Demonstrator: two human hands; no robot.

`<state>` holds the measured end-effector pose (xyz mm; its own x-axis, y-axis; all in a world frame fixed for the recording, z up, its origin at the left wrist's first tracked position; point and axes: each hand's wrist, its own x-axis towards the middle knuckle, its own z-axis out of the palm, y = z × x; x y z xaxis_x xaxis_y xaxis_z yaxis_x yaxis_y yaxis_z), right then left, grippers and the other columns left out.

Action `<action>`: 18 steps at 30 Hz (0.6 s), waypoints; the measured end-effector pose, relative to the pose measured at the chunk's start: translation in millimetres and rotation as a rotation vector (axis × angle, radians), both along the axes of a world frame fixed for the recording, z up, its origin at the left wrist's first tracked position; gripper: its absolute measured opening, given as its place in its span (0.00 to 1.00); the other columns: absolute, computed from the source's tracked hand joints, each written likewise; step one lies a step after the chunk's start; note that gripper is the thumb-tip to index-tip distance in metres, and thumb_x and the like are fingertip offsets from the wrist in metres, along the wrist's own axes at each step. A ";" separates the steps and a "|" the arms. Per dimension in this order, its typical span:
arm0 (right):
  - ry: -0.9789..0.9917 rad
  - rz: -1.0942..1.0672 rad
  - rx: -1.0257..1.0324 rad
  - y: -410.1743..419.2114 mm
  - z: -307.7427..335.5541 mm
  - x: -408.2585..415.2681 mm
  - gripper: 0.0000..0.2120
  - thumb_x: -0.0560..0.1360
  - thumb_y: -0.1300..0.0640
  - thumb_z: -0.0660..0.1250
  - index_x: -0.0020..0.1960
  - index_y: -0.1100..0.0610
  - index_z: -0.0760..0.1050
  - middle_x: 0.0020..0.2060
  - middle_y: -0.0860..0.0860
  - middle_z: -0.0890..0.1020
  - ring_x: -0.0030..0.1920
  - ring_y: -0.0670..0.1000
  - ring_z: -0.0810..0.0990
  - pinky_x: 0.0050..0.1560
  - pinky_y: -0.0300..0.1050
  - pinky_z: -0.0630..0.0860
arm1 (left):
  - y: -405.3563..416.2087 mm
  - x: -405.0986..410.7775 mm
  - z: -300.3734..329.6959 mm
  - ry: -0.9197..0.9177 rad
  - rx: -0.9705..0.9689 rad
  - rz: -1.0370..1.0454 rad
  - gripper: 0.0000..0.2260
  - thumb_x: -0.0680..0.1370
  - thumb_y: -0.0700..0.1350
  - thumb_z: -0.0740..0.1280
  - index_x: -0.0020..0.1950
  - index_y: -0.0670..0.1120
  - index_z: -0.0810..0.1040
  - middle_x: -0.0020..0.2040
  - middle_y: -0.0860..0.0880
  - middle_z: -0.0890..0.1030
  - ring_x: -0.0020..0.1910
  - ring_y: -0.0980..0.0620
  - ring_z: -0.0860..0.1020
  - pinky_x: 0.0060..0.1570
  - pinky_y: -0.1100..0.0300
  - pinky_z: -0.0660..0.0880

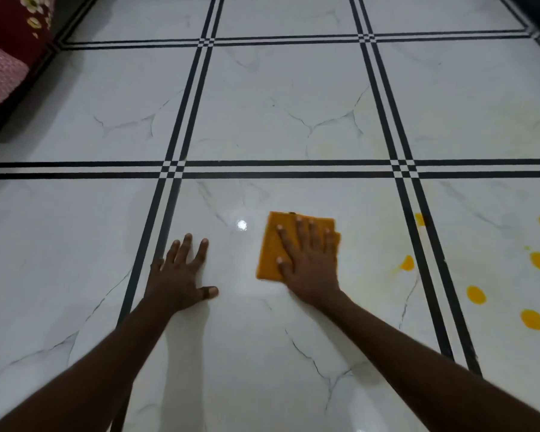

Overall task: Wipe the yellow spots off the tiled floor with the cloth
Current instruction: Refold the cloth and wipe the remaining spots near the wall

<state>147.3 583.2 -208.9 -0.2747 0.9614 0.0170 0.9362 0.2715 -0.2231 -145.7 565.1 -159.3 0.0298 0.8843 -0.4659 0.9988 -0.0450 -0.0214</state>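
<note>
Place: a room in a home, seen at floor level.
Floor: glossy white marble-look tiles (278, 113) with thin grey veins, framed by double black border lines (293, 169) that cross in small checkered squares; a ceiling light glints off the tile just left of the right hand's fingers.
Furnishing: far up and left of both hands, maroon floral fabric (16, 23) and a pink textured cushion or bedding (0, 76) lie at the floor's edge, the kind of soft furnishing found in a bedroom or living room.
</note>
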 end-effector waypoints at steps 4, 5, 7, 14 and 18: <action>-0.043 -0.077 0.003 81.6 -4.7 46.7 0.32 0.79 0.37 0.49 0.81 0.46 0.60 0.80 0.58 0.62 0.78 0.66 0.62 0.76 0.70 0.52 | 1.9 -3.4 -4.0 0.043 0.007 -0.016 0.49 0.71 0.73 0.62 0.79 0.59 0.32 0.81 0.48 0.35 0.81 0.45 0.42 0.73 0.38 0.55; -0.060 -0.225 -0.045 91.1 -4.0 78.7 0.33 0.79 0.36 0.47 0.82 0.47 0.58 0.80 0.59 0.61 0.79 0.67 0.61 0.76 0.71 0.52 | 2.4 -6.7 -4.7 0.045 0.012 -0.012 0.50 0.71 0.74 0.62 0.79 0.60 0.33 0.81 0.48 0.35 0.81 0.44 0.43 0.73 0.39 0.55; -0.078 -0.461 -0.078 82.8 -2.8 153.6 0.35 0.78 0.35 0.42 0.83 0.46 0.51 0.82 0.60 0.57 0.80 0.67 0.55 0.78 0.71 0.47 | 4.3 -4.2 -10.1 0.040 0.034 -0.018 0.50 0.70 0.74 0.62 0.79 0.60 0.34 0.82 0.48 0.37 0.81 0.44 0.45 0.73 0.39 0.57; -0.027 -0.266 -0.051 -36.6 1.2 82.9 0.34 0.81 0.36 0.47 0.83 0.46 0.47 0.83 0.57 0.51 0.82 0.64 0.48 0.79 0.69 0.41 | 6.2 7.7 0.4 0.074 0.001 0.006 0.51 0.71 0.73 0.64 0.81 0.52 0.39 0.82 0.43 0.42 0.81 0.40 0.47 0.75 0.40 0.59; -0.050 -0.119 -0.052 14.6 1.6 105.8 0.35 0.79 0.34 0.44 0.83 0.44 0.50 0.83 0.56 0.52 0.82 0.63 0.51 0.79 0.69 0.43 | 8.1 74.4 10.6 -0.090 0.137 0.014 0.52 0.66 0.79 0.55 0.82 0.51 0.49 0.82 0.41 0.50 0.81 0.43 0.49 0.74 0.43 0.58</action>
<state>253.1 597.7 -207.2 -0.1575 0.9865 -0.0444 0.9715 0.1467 -0.1861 -71.4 573.2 -148.6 0.0530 0.9402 -0.3365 0.9975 -0.0337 0.0629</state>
